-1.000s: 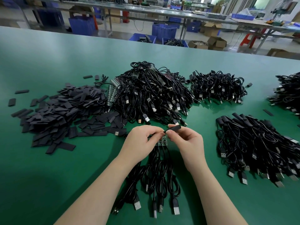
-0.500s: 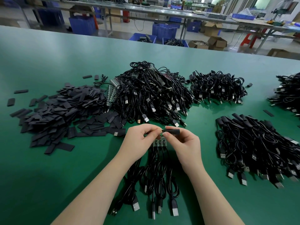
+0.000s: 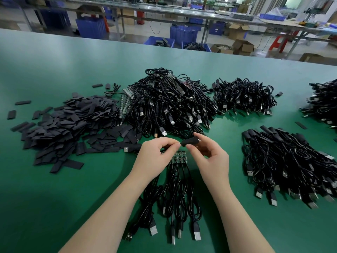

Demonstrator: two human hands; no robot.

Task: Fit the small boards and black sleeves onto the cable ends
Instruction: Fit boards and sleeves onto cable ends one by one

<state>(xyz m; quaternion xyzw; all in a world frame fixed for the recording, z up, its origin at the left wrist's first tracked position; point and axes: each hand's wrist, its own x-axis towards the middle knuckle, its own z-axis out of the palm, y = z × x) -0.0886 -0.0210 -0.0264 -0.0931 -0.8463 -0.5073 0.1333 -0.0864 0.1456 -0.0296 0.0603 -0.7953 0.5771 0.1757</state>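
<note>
My right hand (image 3: 211,157) pinches a black sleeve (image 3: 189,142) between thumb and fingers, held level just above the table. My left hand (image 3: 155,156) pinches a cable end at the sleeve's left opening; that end is hidden by my fingers. Below my hands lies a row of small green boards (image 3: 178,158) joined to several black USB cables (image 3: 175,203) that run toward me. A heap of loose flat black sleeves (image 3: 60,125) lies at the left.
A big tangle of black cables (image 3: 167,105) sits behind my hands, with strips of green boards (image 3: 125,105) at its left edge. More cable piles lie at the back right (image 3: 244,97), right (image 3: 291,165) and far right (image 3: 324,103). The green table (image 3: 54,198) carries all of it.
Both hands have risen slightly away from me with the sleeve. The sleeve has turned from tilted to level and now sits closer over the end held by my left fingers.
</note>
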